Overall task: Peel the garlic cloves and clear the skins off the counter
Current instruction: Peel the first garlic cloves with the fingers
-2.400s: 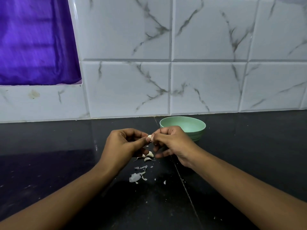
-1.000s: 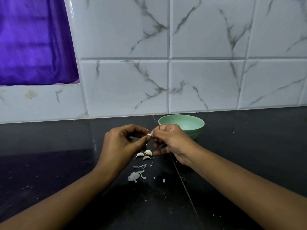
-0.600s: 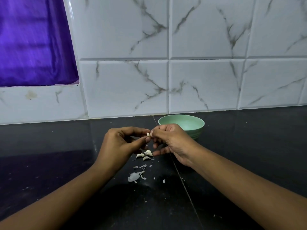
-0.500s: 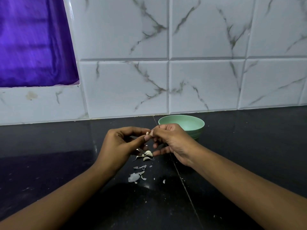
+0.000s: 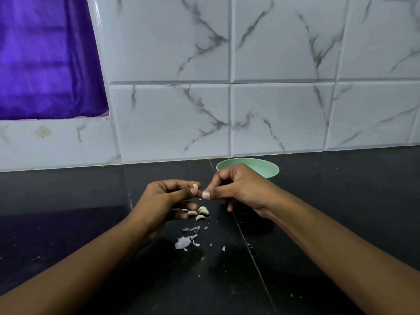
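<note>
Left hand (image 5: 164, 201) pinches a garlic clove (image 5: 195, 185); right hand (image 5: 239, 189) is curled, thumb on forefinger. Green bowl (image 5: 268, 171) behind: contents hidden. Loose cloves (image 5: 202, 212) and skins (image 5: 183, 242) lie on the table (image 5: 341, 201).

Two bare hands and forearms fill the lower half of the head-worn camera's wide-angle view. The left hand (image 5: 163, 201) and the right hand (image 5: 238, 189) are uncovered, their nails cut short and plain, with a pale left thumbnail (image 5: 193, 191) and a pale right thumbnail (image 5: 206, 195) catching the light. Knuckle creases and faint tendon lines mark the back of the right hand. The left forearm (image 5: 79, 269) and the right forearm (image 5: 341, 246) are bare from wrist to the frame's edge; any clothing above that lies out of view.
</note>
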`<action>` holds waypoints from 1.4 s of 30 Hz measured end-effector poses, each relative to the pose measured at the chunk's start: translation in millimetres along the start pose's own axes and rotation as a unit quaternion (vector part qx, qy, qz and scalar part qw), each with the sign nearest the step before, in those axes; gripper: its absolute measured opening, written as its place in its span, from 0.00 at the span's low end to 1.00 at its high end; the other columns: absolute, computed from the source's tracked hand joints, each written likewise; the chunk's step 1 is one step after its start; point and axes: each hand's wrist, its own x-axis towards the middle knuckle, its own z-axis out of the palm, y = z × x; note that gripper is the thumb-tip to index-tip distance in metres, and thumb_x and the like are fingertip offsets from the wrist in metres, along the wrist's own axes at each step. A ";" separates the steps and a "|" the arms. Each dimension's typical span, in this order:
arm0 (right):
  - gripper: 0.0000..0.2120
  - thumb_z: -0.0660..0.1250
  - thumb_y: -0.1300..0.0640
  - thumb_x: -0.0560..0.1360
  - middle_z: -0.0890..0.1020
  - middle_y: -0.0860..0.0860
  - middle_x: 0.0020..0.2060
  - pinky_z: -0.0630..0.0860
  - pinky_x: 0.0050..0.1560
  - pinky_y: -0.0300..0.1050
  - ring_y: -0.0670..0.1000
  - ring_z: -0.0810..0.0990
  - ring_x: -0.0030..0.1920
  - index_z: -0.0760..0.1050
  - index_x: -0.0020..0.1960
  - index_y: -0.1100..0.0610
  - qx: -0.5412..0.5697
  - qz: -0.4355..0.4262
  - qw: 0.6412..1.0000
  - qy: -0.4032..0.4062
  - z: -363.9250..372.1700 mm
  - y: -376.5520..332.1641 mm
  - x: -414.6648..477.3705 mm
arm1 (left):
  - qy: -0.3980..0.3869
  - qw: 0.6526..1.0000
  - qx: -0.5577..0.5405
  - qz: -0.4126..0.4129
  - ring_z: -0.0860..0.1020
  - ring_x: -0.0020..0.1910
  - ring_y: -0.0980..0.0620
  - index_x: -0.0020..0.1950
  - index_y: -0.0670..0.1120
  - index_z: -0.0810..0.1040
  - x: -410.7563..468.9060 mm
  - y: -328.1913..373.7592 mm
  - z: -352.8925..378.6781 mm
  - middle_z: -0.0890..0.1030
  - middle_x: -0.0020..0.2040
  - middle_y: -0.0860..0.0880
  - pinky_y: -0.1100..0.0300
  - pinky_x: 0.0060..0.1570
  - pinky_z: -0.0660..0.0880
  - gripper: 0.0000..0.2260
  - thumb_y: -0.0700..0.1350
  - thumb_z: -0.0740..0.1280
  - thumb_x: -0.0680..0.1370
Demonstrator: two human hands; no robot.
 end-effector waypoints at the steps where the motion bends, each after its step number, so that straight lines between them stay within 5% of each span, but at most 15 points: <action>1: 0.10 0.75 0.65 0.67 0.75 0.47 0.26 0.71 0.25 0.37 0.42 0.72 0.27 0.76 0.33 0.56 -0.005 -0.004 1.000 -0.001 -0.5 0.2 -0.4 | 0.003 1.000 0.003 0.000 0.79 0.27 0.56 0.45 0.40 0.82 0.3 0.0 -0.3 0.84 0.36 0.47 0.67 0.23 0.71 0.03 0.37 0.69 0.73; 5: 0.10 0.68 0.71 0.71 0.78 0.49 0.31 0.77 0.29 0.40 0.44 0.78 0.30 0.75 0.38 0.57 0.020 -0.003 1.000 -0.008 0.2 -0.1 -1.4 | 0.010 1.000 0.021 0.005 0.78 0.26 0.55 0.42 0.40 0.82 1.0 0.4 -1.0 0.83 0.35 0.47 0.66 0.25 0.73 0.02 0.39 0.70 0.73; 11: 0.12 0.59 0.62 0.78 0.83 0.54 0.31 0.74 0.33 0.40 0.49 0.79 0.28 0.80 0.41 0.57 0.023 0.023 0.999 -0.009 -0.4 -5.7 -1.9 | 0.020 0.998 0.061 0.021 0.79 0.26 0.54 0.40 0.41 0.81 0.8 -0.7 -1.5 0.83 0.32 0.47 0.62 0.27 0.74 0.02 0.39 0.72 0.72; 15: 0.04 0.67 0.62 0.75 0.81 0.50 0.32 0.76 0.34 0.42 0.47 0.80 0.30 0.79 0.42 0.57 -0.042 -0.020 0.998 0.047 -0.7 1.8 1.4 | 0.013 0.992 0.116 0.052 0.80 0.27 0.52 0.39 0.41 0.81 0.1 -1.3 -2.1 0.82 0.31 0.46 0.62 0.29 0.76 0.03 0.39 0.72 0.72; 19: 0.07 0.70 0.65 0.73 0.81 0.45 0.36 0.79 0.34 0.41 0.45 0.82 0.36 0.79 0.45 0.53 -0.126 -0.073 0.989 0.031 0.3 7.7 4.1 | 0.003 0.986 0.150 0.072 0.80 0.28 0.52 0.39 0.41 0.82 -0.2 -1.1 -1.6 0.83 0.32 0.46 0.59 0.31 0.77 0.04 0.39 0.72 0.73; 23: 0.04 0.72 0.63 0.72 0.83 0.50 0.36 0.79 0.36 0.41 0.48 0.82 0.36 0.82 0.44 0.56 -0.161 -0.118 0.979 0.042 -1.1 10.0 6.8 | -0.005 0.984 0.161 0.079 0.80 0.27 0.53 0.37 0.43 0.82 -1.7 -0.4 0.2 0.83 0.31 0.47 0.62 0.29 0.76 0.04 0.41 0.72 0.73; 31: 0.04 0.74 0.60 0.70 0.80 0.46 0.39 0.77 0.44 0.43 0.44 0.79 0.40 0.81 0.45 0.56 -0.334 -0.257 0.907 0.014 -8.8 13.1 9.0 | -0.029 0.978 0.191 0.079 0.81 0.30 0.53 0.37 0.42 0.82 -2.8 -0.9 0.1 0.83 0.31 0.46 0.61 0.33 0.78 0.05 0.41 0.73 0.72; 39: 0.03 0.68 0.56 0.70 0.79 0.47 0.38 0.73 0.33 0.46 0.46 0.75 0.35 0.78 0.43 0.54 -0.446 -0.324 0.834 -0.001 -10.5 13.2 6.5 | -0.066 0.977 0.198 0.046 0.82 0.32 0.51 0.36 0.43 0.81 -2.6 -0.9 0.2 0.83 0.32 0.46 0.58 0.36 0.78 0.07 0.37 0.71 0.74; 42: 0.01 0.69 0.58 0.70 0.79 0.47 0.38 0.75 0.33 0.48 0.47 0.77 0.36 0.79 0.42 0.55 -0.412 -0.323 0.852 0.001 -11.6 15.3 8.5 | -0.072 0.985 0.155 0.026 0.81 0.30 0.52 0.37 0.41 0.81 -3.3 0.1 -0.8 0.83 0.32 0.45 0.61 0.31 0.78 0.05 0.36 0.70 0.74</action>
